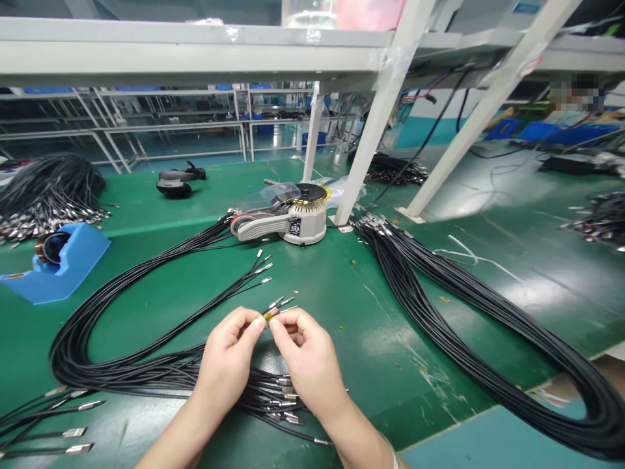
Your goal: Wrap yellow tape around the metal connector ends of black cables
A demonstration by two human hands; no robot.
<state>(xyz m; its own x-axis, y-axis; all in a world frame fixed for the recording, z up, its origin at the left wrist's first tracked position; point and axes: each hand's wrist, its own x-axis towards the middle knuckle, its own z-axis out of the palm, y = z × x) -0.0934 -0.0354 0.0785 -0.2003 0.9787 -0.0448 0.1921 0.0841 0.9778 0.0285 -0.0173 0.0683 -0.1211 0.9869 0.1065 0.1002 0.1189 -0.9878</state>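
In the head view, a scrap of yellow tape (268,315) sits at the middle of the frame, slightly below centre, between the fingertips of both hands. The left hand (227,355) comes up from the bottom, pinching thin black cables at the tape between thumb and forefinger. The right hand (312,358) meets it from the right of the frame, thumb and forefinger pinched on the tape's other side. Neither hand is clearly nearer: the tape lies at the upper inner tip of each. The metal ends (288,301) of the cables stick out just beyond the fingers, their long axis slanting towards the upper right of the frame. How the tape wraps under the fingers, I cannot tell.

Below the hands, at the lower centre, lie more cable plugs (288,394). The looped cable bundle (73,332) curves through the left of the frame, up to the tape machine (305,221) above the hands. Another bundle (424,306) bends across the right.
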